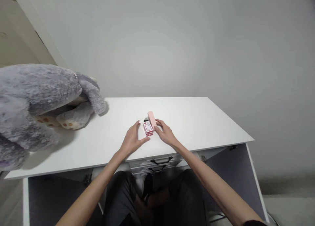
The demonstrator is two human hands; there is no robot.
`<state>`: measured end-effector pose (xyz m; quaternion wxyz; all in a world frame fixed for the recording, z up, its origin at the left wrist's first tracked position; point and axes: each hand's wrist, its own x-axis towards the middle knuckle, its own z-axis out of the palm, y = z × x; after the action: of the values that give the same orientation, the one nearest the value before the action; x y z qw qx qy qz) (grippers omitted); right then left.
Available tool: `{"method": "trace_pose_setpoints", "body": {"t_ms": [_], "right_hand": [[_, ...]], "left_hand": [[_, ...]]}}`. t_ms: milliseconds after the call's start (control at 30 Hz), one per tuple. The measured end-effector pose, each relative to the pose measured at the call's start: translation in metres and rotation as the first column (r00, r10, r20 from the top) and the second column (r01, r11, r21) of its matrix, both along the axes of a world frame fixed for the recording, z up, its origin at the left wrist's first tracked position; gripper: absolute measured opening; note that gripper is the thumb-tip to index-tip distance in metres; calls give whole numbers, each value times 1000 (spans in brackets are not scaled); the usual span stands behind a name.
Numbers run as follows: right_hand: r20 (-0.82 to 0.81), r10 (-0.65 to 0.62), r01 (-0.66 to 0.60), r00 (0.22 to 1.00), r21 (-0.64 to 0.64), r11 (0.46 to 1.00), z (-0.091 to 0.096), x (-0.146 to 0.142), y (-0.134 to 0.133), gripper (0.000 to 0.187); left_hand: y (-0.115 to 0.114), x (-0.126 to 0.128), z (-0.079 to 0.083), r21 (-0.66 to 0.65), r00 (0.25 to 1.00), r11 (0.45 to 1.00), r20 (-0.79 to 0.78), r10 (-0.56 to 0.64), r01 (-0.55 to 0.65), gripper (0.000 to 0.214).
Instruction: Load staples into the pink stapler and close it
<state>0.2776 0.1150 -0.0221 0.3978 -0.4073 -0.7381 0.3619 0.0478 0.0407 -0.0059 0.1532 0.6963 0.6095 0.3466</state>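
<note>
A small stack of red-and-white boxes (148,127) sits near the middle of the white tabletop. Along its right side lies a long pink object (152,119) with a rounded far end; its exact kind is unclear. My right hand (165,131) has its thumb and fingers closed on the near end of this pink piece. To the left of the boxes, my left hand (134,139) is open, thumb and fingers spread around the stack without visibly gripping it. A small black-and-metal item (146,120) shows just behind the boxes, partly hidden.
A large grey plush toy (44,91) takes up the left end of the white table (187,121). Below the top are drawers with black handles (161,160), and a cabinet door (236,176) stands open at the right. A plain wall (157,48) rises behind.
</note>
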Motion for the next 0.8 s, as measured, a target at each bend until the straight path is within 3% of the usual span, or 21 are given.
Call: {"method": "trace_pose_setpoints", "body": {"t_ms": [167, 400, 633, 800], "right_hand": [[-14, -41, 41, 999, 13, 999, -3, -1, 0, 47], [-65, -111, 112, 992, 10, 994, -8, 1, 1, 44], [-116, -130, 128, 985, -23, 991, -9, 0, -2, 44], [-125, -133, 128, 983, -47, 991, -9, 0, -3, 43]], "left_hand": [[11, 10, -1, 8, 997, 1000, 76, 11, -11, 104], [-2, -3, 4, -2, 992, 1000, 128, 17, -17, 98], [-21, -63, 13, -10, 959, 971, 155, 239, -240, 92], [-18, -104, 16, 14, 910, 929, 206, 360, -370, 83]]}}
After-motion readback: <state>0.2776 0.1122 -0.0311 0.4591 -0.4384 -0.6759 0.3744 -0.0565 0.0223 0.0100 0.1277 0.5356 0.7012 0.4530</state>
